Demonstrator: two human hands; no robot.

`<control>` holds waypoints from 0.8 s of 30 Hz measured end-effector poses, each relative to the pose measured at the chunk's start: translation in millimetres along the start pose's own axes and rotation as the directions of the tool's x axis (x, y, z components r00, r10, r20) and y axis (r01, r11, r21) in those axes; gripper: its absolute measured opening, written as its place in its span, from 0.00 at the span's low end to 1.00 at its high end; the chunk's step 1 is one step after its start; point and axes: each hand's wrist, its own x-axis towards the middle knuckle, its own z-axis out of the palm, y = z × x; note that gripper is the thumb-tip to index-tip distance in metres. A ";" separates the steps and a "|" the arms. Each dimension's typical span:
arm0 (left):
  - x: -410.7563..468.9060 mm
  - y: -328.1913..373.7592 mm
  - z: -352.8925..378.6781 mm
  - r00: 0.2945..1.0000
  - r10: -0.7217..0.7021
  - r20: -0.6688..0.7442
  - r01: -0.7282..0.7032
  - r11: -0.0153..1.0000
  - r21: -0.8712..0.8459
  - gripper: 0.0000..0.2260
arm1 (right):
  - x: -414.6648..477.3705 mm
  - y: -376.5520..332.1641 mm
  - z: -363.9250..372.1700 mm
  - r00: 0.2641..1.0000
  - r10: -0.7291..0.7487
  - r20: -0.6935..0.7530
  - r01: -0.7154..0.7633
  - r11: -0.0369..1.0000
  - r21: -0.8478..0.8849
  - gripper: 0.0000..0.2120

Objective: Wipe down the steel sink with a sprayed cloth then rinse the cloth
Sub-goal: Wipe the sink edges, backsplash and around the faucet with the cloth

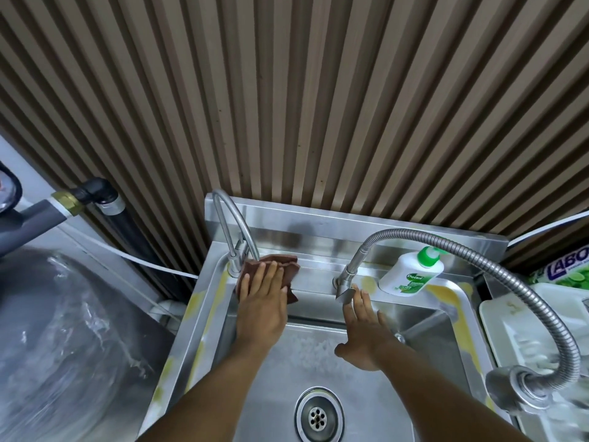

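The steel sink (424, 342) fills the lower middle, its drain (317, 417) at the bottom. My left hand (262, 299) lies flat on a brown cloth (288, 266), pressing it against the sink's back ledge just right of the curved tap (234, 228). My right hand (366, 330) hovers over the basin with fingers spread and nothing in it. Its fingertips are just below the lever at the base of the flexible hose tap (345, 282).
A white soap bottle with a green pump (411, 274) stands on the back right ledge. The flexible metal hose (510, 288) arcs to the right, ending at a spray head (522, 389). A large plastic-wrapped steel vessel (63, 346) sits left; a white tray (535, 339) sits right.
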 end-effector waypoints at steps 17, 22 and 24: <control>-51.0 41.0 -32.5 0.588 -0.472 0.656 0.054 -0.787 -0.615 0.16 | -1.6 0.0 -1.6 1.000 -0.001 0.018 0.001 1.000 -0.017 0.46; -4.8 62.7 -18.8 0.432 -0.368 0.824 0.235 -0.836 -0.496 0.13 | -5.3 -1.2 -4.5 0.999 0.015 0.040 -0.014 1.000 -0.012 0.46; 24.5 67.6 -17.3 0.362 -0.303 0.881 0.256 -0.877 -0.407 0.15 | -6.1 -1.4 -5.2 0.999 0.016 0.039 -0.015 1.000 -0.016 0.45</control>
